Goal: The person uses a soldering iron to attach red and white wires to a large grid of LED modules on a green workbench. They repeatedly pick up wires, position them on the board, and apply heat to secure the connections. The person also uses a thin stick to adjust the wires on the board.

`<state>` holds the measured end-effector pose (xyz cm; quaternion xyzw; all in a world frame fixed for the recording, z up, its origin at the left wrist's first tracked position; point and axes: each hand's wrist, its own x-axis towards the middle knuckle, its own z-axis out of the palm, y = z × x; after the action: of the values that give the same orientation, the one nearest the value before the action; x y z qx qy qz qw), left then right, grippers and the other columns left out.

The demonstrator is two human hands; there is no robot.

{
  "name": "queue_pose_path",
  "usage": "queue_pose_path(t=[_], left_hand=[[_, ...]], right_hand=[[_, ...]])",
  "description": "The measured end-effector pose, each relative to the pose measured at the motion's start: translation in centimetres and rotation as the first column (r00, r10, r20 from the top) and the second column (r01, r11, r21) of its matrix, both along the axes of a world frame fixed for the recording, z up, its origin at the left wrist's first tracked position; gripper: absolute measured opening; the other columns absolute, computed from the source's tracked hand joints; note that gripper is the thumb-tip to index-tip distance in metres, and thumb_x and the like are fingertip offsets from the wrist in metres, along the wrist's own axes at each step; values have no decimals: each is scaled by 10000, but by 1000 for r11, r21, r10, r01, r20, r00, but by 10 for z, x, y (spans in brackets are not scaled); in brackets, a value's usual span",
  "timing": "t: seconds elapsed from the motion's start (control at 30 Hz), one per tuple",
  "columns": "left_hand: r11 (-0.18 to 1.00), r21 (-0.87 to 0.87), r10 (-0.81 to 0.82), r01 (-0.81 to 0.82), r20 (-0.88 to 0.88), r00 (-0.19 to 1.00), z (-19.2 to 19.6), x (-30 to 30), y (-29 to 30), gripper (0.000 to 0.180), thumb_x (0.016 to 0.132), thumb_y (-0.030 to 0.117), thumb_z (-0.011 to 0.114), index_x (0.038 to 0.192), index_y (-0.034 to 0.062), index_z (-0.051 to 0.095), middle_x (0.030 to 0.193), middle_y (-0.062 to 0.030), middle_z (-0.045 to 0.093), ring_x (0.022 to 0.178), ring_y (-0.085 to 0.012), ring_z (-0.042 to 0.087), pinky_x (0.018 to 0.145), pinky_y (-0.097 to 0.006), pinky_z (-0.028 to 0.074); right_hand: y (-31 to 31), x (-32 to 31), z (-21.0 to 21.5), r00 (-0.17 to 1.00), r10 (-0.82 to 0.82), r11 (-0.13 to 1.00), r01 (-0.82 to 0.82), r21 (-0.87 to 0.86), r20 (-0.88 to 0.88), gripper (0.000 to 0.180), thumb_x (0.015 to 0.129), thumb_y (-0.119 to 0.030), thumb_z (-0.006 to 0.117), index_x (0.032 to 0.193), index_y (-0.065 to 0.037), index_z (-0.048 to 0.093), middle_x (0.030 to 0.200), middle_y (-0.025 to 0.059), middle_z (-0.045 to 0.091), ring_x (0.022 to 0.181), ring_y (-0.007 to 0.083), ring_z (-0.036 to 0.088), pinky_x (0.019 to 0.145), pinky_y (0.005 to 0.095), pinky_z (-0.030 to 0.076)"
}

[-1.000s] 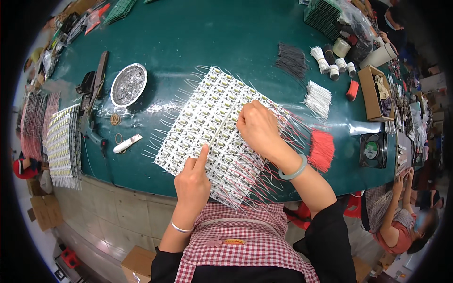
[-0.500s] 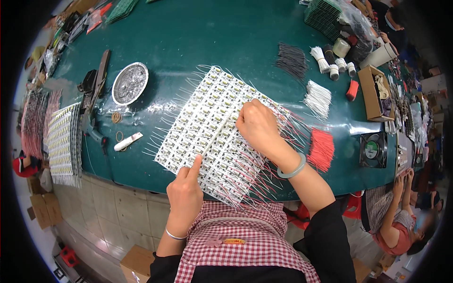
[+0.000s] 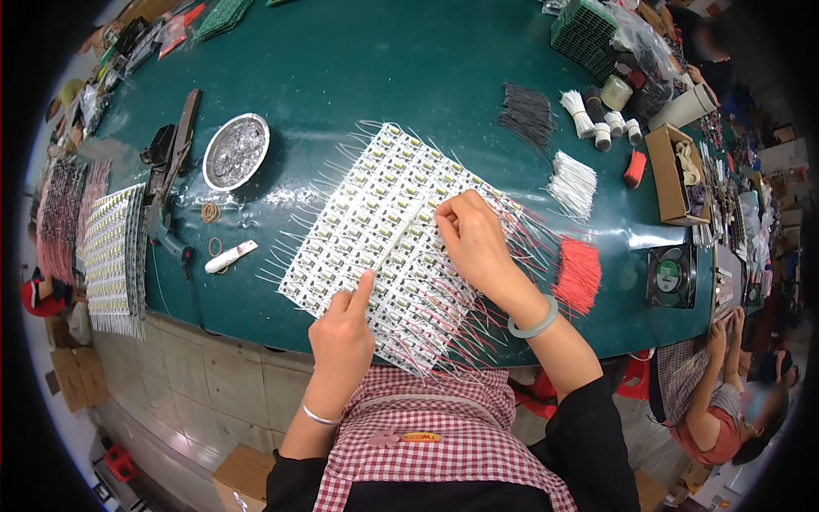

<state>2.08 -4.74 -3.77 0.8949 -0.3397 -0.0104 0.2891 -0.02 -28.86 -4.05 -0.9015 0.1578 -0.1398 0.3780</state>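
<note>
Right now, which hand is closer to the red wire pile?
Right. The right hand is over the white board, left of the red wire pile; the left hand is farther left.

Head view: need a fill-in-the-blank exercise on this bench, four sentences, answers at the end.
1. The left hand extends its ____ finger over the white circuit sheet.
2. The pale green bangle circles the person's ____ wrist.
3. In the picture, the lowest pile of loose strands to the right of the sheet is coloured ____.
4. The shallow bowl stands on the ____-hand side of the sheet.

Missing words: index; right; red; left.
</note>
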Motion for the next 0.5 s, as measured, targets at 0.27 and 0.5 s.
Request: queue_pose_path(t=[0.27, 0.5], left_hand=[[999, 54, -9, 6, 71, 997, -4, 7, -35, 628, 730, -77, 603, 1331, 101, 630, 793, -69, 564, 550, -239, 571, 477, -372, 449], [998, 64, -3, -4, 102, 995, -9, 16, -60, 586, 777, -67, 598, 1335, 111, 619, 778, -93, 562, 548, -269, 563, 493, -384, 447]], right_hand=[[-1, -23, -1, 983, -168, 931, 136, 339, 68, 179, 852, 52, 558, 1026, 34, 599, 975, 137, 564, 815, 226, 618, 723, 325, 526], [-5, -25, -12, 980, -158, 884, 87, 459, 118, 189, 827, 60, 580, 1013, 44, 607, 973, 124, 601, 842, 182, 639, 720, 287, 558]])
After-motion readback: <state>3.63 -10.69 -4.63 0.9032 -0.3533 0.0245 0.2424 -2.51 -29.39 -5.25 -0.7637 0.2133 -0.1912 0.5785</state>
